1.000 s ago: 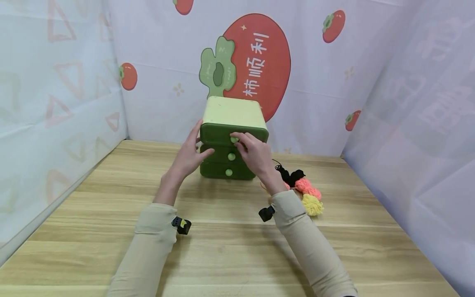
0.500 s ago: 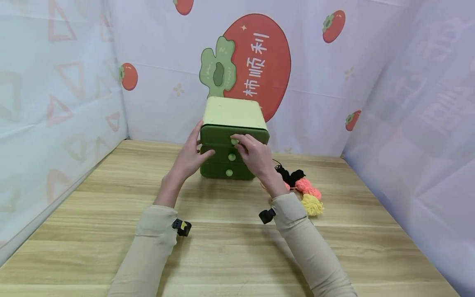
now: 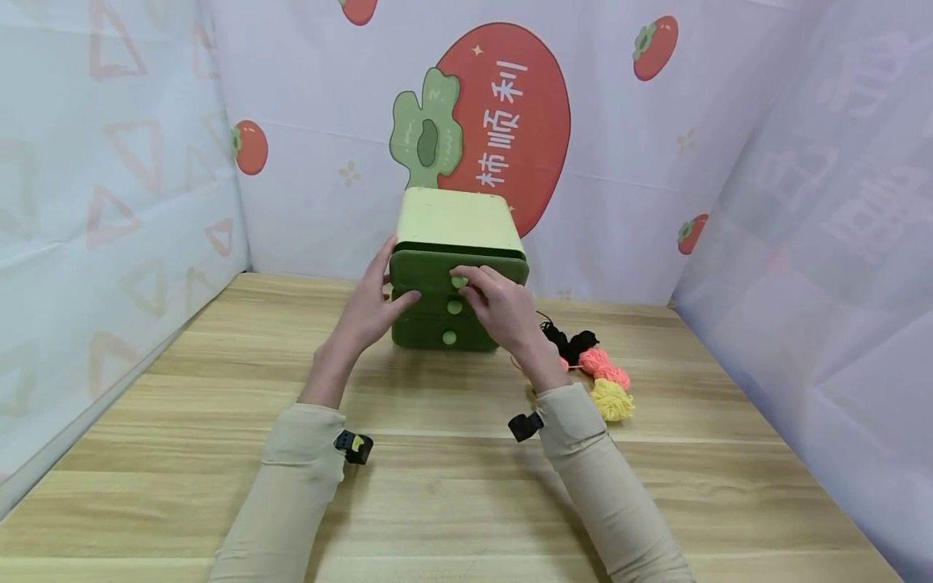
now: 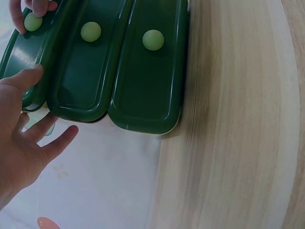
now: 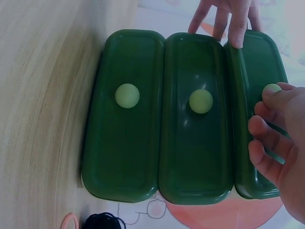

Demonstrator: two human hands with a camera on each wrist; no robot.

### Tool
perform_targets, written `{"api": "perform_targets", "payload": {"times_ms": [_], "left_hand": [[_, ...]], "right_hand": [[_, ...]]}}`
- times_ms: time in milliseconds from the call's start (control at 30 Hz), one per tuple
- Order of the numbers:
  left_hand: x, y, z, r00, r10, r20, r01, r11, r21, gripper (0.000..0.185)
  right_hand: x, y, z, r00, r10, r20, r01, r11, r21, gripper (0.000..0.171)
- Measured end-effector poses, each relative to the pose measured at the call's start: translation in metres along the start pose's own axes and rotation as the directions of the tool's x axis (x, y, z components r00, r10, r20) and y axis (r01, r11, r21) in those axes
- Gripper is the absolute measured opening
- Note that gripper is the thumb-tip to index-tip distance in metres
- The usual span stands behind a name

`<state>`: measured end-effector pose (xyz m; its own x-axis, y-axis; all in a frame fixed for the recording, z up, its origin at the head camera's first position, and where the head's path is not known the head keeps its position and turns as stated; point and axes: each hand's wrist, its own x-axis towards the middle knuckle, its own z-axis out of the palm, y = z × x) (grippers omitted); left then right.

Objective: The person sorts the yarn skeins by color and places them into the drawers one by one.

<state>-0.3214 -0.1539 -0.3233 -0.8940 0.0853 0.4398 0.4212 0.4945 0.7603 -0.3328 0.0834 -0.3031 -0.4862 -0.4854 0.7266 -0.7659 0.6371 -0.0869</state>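
A small drawer cabinet [image 3: 459, 219] with a pale yellow-green top stands towards the back of the table. Its dark green drawers are stacked three high, each with a round light green knob. The top drawer [image 3: 419, 269] sticks out a little, leaving a dark gap under the cabinet's top. My right hand [image 3: 504, 309] pinches the top drawer knob [image 5: 271, 88] between thumb and fingers. At the cabinet's left side is my left hand [image 3: 367, 314], fingers spread and fairly straight. In the left wrist view its thumb [image 4: 29, 77] rests on the edge of the top drawer.
Right of the cabinet lie balls of yarn: black yarn [image 3: 579, 344], pink yarn [image 3: 594, 360] and yellow yarn [image 3: 612, 401], partly behind my right forearm. The wooden table [image 3: 430, 494] is bounded by a printed cloth backdrop [image 3: 313, 202] behind and cloth on both sides.
The top drawer has slid forward out of the cabinet, with my right hand moving along on its knob. My left hand has stayed at the cabinet's side.
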Motion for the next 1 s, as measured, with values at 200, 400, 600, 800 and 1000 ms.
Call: {"api": "perform_targets", "payload": {"times_ms": [200,400,600,800,1000], "left_hand": [[-0.001,0.001,-0.001,1.000,0.003,0.012,-0.004,1.000,0.000,0.093],[-0.002,0.002,-0.002,1.000,0.001,0.022,-0.001,1.000,-0.001,0.095],[-0.004,0.001,-0.004,0.999,-0.008,0.039,0.009,1.000,-0.021,0.097],[-0.003,0.000,-0.004,0.999,-0.014,0.049,0.016,0.999,-0.032,0.101],[-0.002,-0.001,-0.003,0.999,-0.009,0.052,0.012,0.999,-0.045,0.103]], "right_hand": [[-0.001,-0.001,-0.004,1.000,0.001,0.012,-0.001,1.000,0.003,0.026],[-0.002,-0.002,-0.008,0.999,0.014,0.035,-0.014,1.000,0.012,0.026],[-0.003,-0.003,-0.009,0.999,0.002,0.039,-0.003,1.000,0.018,0.027],[-0.002,-0.005,-0.011,0.999,-0.002,0.051,0.001,1.000,0.015,0.026],[-0.004,-0.005,-0.014,0.998,0.005,0.070,-0.007,1.000,0.019,0.026]]}}
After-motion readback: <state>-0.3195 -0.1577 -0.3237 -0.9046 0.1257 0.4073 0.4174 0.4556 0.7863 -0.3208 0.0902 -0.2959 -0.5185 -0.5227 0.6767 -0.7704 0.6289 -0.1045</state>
